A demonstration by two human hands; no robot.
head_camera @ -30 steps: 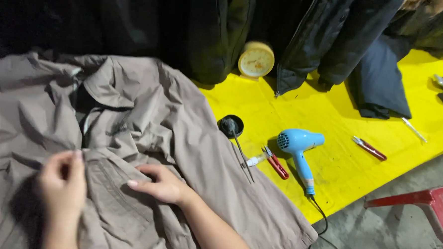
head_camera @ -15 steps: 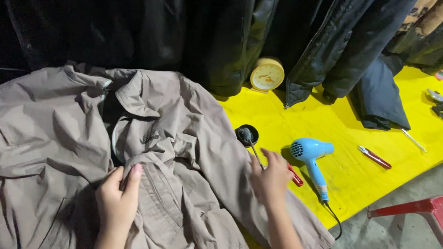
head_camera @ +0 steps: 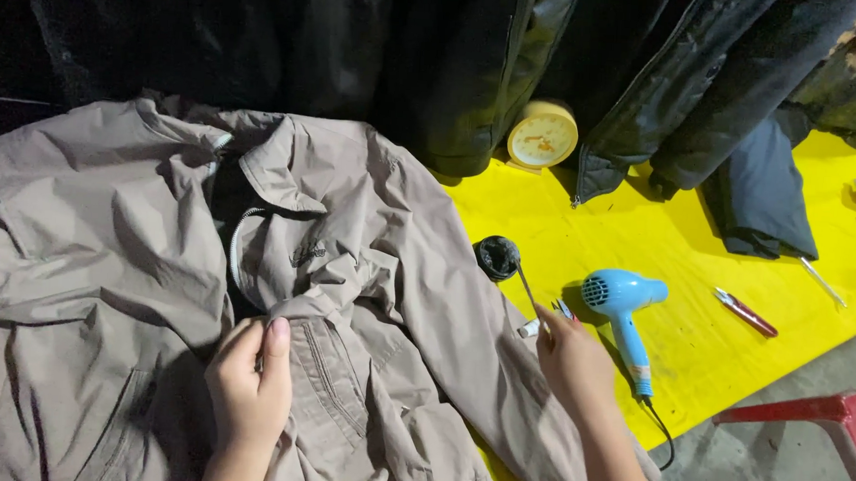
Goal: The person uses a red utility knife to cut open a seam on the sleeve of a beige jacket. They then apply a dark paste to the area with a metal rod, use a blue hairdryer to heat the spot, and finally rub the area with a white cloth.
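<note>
A crumpled grey-brown jacket [head_camera: 157, 286] lies spread over the yellow bench [head_camera: 696, 281]; the left hand [head_camera: 248, 391] pinches a fold of its front between thumb and fingers; the right hand [head_camera: 572, 357], off the jacket's right edge, closes loosely around a small tool whose kind I cannot tell; just right of the jacket lie a black round lid [head_camera: 497, 257] and a blue hair dryer [head_camera: 622, 312].

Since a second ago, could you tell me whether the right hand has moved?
Yes. The right hand left the beige jacket and moved right, toward the blue hair dryer.
</note>
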